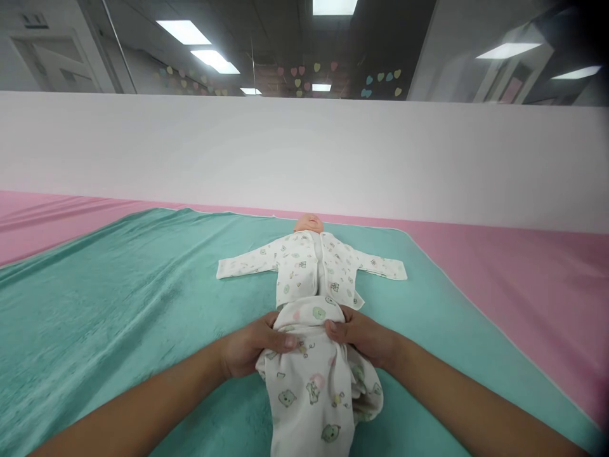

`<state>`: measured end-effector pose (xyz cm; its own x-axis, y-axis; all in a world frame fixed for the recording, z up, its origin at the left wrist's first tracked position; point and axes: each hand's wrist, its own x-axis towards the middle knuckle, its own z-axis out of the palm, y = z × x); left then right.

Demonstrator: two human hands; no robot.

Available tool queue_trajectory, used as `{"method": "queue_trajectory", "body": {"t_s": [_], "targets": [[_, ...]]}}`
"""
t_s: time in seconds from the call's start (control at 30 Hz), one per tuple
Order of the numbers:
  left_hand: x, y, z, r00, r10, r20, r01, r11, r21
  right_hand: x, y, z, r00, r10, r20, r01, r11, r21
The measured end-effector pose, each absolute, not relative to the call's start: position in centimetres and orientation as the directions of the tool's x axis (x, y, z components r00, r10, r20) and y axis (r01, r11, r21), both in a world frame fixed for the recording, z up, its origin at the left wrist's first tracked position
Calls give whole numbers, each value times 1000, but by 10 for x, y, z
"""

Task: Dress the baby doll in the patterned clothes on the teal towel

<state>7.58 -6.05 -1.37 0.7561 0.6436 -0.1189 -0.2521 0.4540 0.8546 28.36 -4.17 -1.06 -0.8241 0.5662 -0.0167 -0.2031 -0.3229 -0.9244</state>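
A baby doll (309,223) lies on its back on a teal blanket (118,298), head away from me. It wears a white printed top (314,263) with both sleeves spread out sideways. White printed trousers (314,381) cover its lower half. My left hand (250,346) grips the trousers' waistband on the left side, fingers curled into the cloth. My right hand (364,336) grips the waistband on the right side in the same way.
The blanket lies on a pink surface (523,279). A white panel (304,152) runs across behind it. Above that, glass shows ceiling lights and coloured paper hearts (304,73).
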Motion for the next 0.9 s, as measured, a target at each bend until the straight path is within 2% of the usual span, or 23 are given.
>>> {"method": "queue_trajectory", "body": {"t_s": [0.33, 0.9], "targets": [[74, -59, -16, 767, 634, -104, -299, 496, 815, 282, -41, -4, -854, 515, -71, -111, -313, -943], [80, -62, -12, 748, 661, -63, -360, 483, 798, 282, -41, 1, -870, 492, -33, -68, -185, -980]]}}
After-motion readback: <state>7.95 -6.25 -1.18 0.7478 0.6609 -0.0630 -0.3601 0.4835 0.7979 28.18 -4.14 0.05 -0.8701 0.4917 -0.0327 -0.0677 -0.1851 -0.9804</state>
